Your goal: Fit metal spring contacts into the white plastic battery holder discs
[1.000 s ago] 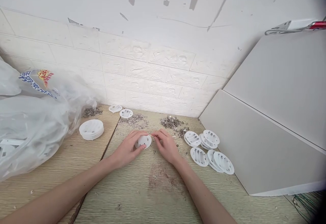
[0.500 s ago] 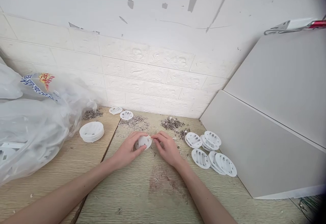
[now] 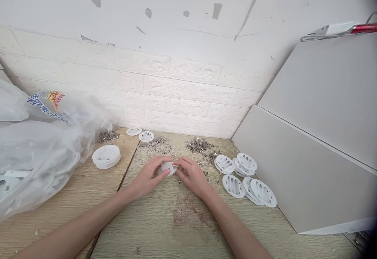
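Observation:
Between finger and thumb, my left hand (image 3: 151,175) grips a round white plastic disc (image 3: 167,168) by its left side, above the wooden table. My right hand (image 3: 191,174) is closed in a pinch at the disc's right edge; whatever its fingertips hold is too small to make out. Small metal pieces (image 3: 199,145) lie heaped just beyond the hands, with a few loose ones close by. More white discs fitted with metal clips (image 3: 233,186) rest in overlapping groups to the right.
A stack of white discs (image 3: 106,157) stands at the left, beside a large clear plastic bag (image 3: 44,157) of white parts. Two discs (image 3: 146,136) lie near the brick-patterned wall (image 3: 182,78). A grey-white panel (image 3: 279,164) bounds the right side of the table (image 3: 141,227).
The view has tilted up slightly. The disc leans flatter in my left hand, and my right fingers have shifted a little along its edge.

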Demonstrator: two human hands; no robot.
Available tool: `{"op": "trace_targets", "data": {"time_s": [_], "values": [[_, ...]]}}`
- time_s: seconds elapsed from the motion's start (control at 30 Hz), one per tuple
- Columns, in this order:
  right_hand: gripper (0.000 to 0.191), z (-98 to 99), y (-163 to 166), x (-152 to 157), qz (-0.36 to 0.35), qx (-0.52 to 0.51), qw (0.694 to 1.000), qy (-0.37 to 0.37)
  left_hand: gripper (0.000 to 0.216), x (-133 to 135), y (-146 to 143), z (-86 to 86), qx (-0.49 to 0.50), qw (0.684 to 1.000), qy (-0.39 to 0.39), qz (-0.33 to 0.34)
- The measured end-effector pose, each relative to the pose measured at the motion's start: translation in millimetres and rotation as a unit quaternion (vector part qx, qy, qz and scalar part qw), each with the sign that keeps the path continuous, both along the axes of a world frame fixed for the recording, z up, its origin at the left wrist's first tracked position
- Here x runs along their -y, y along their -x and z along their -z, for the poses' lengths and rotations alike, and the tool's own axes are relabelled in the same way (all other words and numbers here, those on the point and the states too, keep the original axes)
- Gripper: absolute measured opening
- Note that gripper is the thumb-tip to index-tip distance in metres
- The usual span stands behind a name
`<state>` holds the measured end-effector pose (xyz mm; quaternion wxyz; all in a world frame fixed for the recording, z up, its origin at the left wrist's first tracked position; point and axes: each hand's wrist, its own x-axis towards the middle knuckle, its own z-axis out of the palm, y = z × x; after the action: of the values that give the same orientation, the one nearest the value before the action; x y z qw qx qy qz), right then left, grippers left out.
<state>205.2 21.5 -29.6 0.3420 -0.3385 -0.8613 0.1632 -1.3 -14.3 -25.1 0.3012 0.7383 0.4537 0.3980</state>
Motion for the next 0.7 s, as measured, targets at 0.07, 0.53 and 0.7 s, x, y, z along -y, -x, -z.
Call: {"op": "trace_targets", "data": {"time_s": [0.07,0.53,0.7], "values": [[0.016,-1.5,0.5,-0.2,0.009,-0.010,1.000,-0.001,0.035,1.1,-0.3,-3.6,0.020,1.000,0.005,0.011],[0.021,-10.0,14.7,11.8,0.020,-0.125,0.985,0.119,0.033,-7.6,-5.1,-2.5,0.181,0.975,0.123,-0.033],[0.016,-9.7,11.2,11.1,0.017,-0.081,0.991,0.101,0.032,-4.1,-8.2,-10.8,0.201,0.966,0.163,-0.025]]}}
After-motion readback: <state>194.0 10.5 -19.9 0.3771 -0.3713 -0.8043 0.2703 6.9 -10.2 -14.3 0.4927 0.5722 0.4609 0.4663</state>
